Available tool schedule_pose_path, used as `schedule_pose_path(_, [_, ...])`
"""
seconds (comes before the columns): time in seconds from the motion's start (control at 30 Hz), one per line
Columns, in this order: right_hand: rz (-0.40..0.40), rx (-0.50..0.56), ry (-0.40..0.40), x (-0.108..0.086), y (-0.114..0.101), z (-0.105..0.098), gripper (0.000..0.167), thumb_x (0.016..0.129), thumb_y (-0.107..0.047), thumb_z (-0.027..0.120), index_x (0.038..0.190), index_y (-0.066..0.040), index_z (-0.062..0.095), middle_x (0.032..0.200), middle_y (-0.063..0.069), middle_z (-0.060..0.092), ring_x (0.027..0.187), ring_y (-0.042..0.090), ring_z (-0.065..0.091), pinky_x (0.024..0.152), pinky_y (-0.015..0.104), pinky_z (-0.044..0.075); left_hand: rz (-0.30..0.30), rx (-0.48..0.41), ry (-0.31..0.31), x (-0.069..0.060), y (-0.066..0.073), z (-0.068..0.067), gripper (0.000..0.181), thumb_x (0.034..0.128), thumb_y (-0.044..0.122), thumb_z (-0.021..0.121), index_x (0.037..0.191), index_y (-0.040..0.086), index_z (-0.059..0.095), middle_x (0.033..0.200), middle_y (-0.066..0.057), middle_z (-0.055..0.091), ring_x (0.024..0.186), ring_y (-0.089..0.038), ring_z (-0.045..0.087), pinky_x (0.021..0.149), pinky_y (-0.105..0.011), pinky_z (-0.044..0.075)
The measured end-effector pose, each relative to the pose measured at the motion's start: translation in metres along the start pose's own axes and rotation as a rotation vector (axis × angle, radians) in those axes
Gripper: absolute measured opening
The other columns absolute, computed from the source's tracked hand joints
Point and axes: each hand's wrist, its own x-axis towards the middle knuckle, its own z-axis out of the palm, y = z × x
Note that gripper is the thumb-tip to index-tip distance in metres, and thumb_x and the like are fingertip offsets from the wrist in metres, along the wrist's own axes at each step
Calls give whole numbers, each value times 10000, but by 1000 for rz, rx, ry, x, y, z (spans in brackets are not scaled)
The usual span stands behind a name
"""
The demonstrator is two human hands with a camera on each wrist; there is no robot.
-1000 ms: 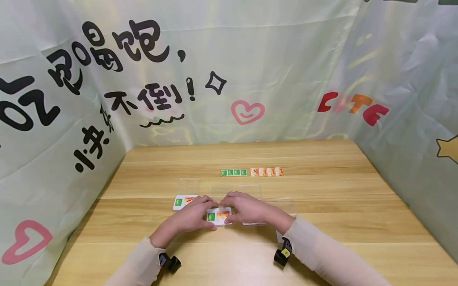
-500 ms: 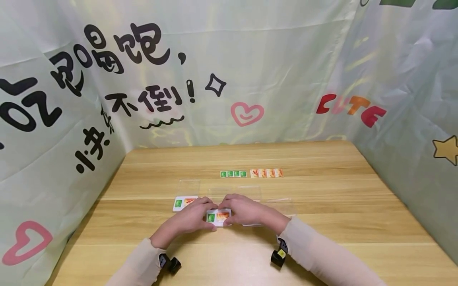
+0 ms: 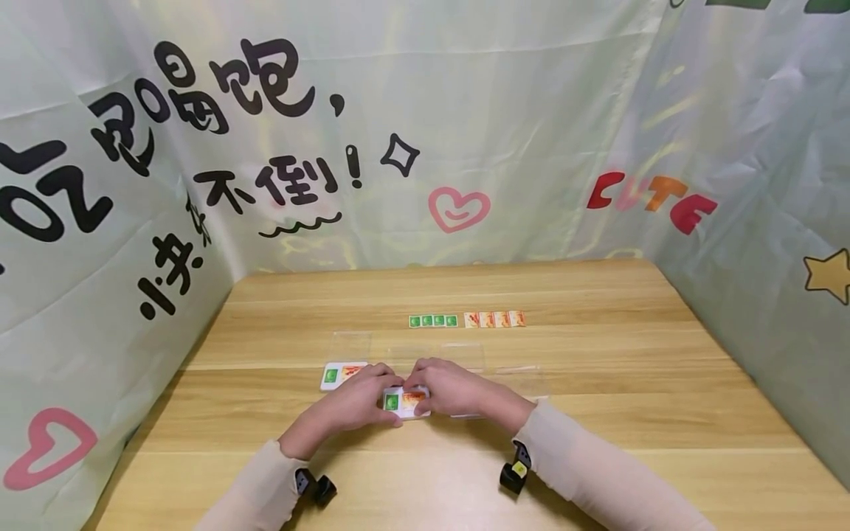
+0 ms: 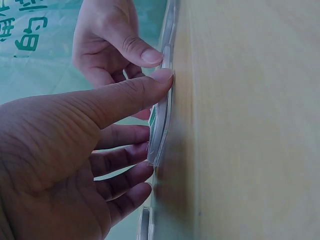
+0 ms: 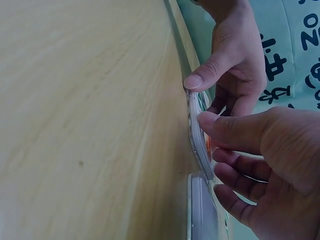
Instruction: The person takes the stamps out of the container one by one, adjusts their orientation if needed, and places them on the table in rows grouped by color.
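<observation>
A flat white card case (image 3: 406, 415) with a clear plastic edge lies on the wooden table between both hands. It bears a green sticker (image 3: 392, 403) and an orange sticker (image 3: 413, 399). My left hand (image 3: 358, 398) grips its left side, with the thumb on the near edge and fingers on the far side. My right hand (image 3: 451, 387) holds the right side, its thumb over the orange sticker's corner. In the left wrist view the case (image 4: 160, 130) appears edge-on under both thumbs. The right wrist view shows the right thumb touching the same case (image 5: 196, 135).
Another case (image 3: 332, 376) with stickers lies left, partly under the left hand. One more case (image 3: 468, 417) is mostly hidden by the right hand. Clear lids (image 3: 352, 345) stand behind. Green stickers (image 3: 434, 321) and orange stickers (image 3: 495, 319) line up farther back, before a cloth wall (image 3: 531, 147).
The right thumb has shifted slightly inward from the case's near edge over the orange sticker, and the right wrist has moved a little left. The left hand stays in place.
</observation>
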Motion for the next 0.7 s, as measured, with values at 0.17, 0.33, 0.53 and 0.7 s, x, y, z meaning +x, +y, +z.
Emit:
schedule_pose_path(0.17, [-3,-1,-1,0,-1,-2,306,830,-179,794,1114,-91,722,1062,-13,627,951,106,567,846,256,466,0,-5,2,0,1,-1,623,798,416,800,1269,45,632,1211,-38,574,1117,-200,525,974,-393,433])
schedule_pose_path(0.33, [-5,-11,-4,1,-2,-2,216,840,-153,782,1043,-111,722,1041,-21,624,934,102,558,845,267,462,2,-2,5,-1,1,-2,617,799,423,797,1263,49,637,1201,-31,574,1113,-192,522,974,-387,429])
schedule_pose_path(0.53, [6,-6,-10,2,-3,-2,157,843,-137,777,970,-157,689,993,-57,606,885,78,534,822,263,458,4,2,8,-1,2,-2,626,800,427,796,1267,43,634,1205,-35,572,1114,-194,521,973,-386,430])
schedule_pose_path(0.7, [21,26,-14,3,-3,-2,180,832,-124,786,958,-153,660,897,-76,589,795,58,515,745,233,450,4,1,8,-1,2,-2,624,799,423,797,1267,44,633,1207,-36,572,1118,-196,520,978,-387,427])
